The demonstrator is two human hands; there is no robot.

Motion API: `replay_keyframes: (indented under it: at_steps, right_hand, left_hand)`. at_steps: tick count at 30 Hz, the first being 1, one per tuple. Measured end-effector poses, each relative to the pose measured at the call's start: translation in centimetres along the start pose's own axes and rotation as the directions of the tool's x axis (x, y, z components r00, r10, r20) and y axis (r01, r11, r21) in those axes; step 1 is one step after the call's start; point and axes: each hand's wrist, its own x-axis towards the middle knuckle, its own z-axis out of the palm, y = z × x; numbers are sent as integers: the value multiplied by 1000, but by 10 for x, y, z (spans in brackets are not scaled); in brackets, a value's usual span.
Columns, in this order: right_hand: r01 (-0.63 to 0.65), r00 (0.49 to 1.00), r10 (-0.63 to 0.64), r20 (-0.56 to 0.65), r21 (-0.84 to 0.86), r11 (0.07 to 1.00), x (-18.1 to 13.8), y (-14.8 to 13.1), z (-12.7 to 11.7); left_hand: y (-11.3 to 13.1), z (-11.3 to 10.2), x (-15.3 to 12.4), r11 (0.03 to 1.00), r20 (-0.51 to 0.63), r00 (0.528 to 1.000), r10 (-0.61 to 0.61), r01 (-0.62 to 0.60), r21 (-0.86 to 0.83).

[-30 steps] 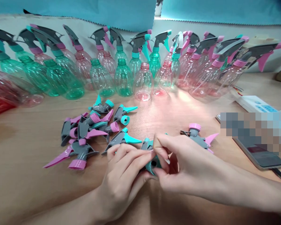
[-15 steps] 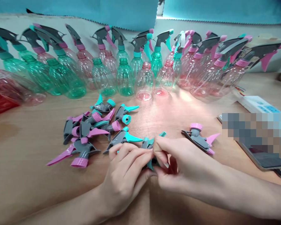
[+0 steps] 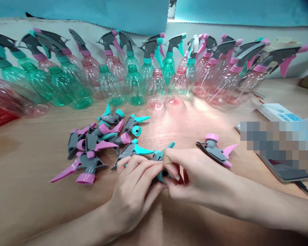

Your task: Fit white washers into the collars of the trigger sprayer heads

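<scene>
My left hand (image 3: 133, 194) is closed around a grey and teal trigger sprayer head (image 3: 160, 176), whose round collar opening faces me. Close against that collar, my right hand (image 3: 186, 174) is pinched; whatever is between its fingertips is hidden. Just beyond my hands a teal trigger (image 3: 168, 149) sticks out, partly covered by my fingers. A teal-trigger sprayer head (image 3: 129, 152) lies beside my left fingers. Further left is a pile of pink and teal sprayer heads (image 3: 93, 140). One pink sprayer head (image 3: 215, 150) lies alone beyond my right wrist.
Several open green bottles (image 3: 135, 87) and pink bottles (image 3: 156, 90) stand across the back, with sprayer-topped bottles (image 3: 169, 65) behind them. At the right are a phone (image 3: 284, 171) with a cable and a white power strip (image 3: 274, 111). A red bag (image 3: 0, 111) lies far left.
The whole view has shifted slightly, so things appear a little further left. My hands keep the same hold, and the collar's dark opening shows a little more clearly.
</scene>
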Motion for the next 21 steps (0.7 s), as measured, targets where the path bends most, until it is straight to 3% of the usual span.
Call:
replay_keyframes:
  at_steps: [5, 9, 16, 21]
  right_hand:
    - [24, 999, -26, -19, -69, 997, -1, 1, -1]
    - [100, 992, -114, -53, -219, 971, -1, -1, 1]
    - [62, 941, -252, -225, -620, 782, -9, -16, 7]
    - [42, 937, -281, -207, -732, 680, -21, -27, 13]
  left_hand:
    - [0, 1, 1, 1000, -12, 1000, 12, -12, 5]
    - [0, 2, 3, 1000, -11, 1000, 11, -11, 5]
    - [1, 1, 4, 999, -16, 999, 45, -45, -13]
    - [4, 2, 5, 998, -42, 997, 62, -63, -21]
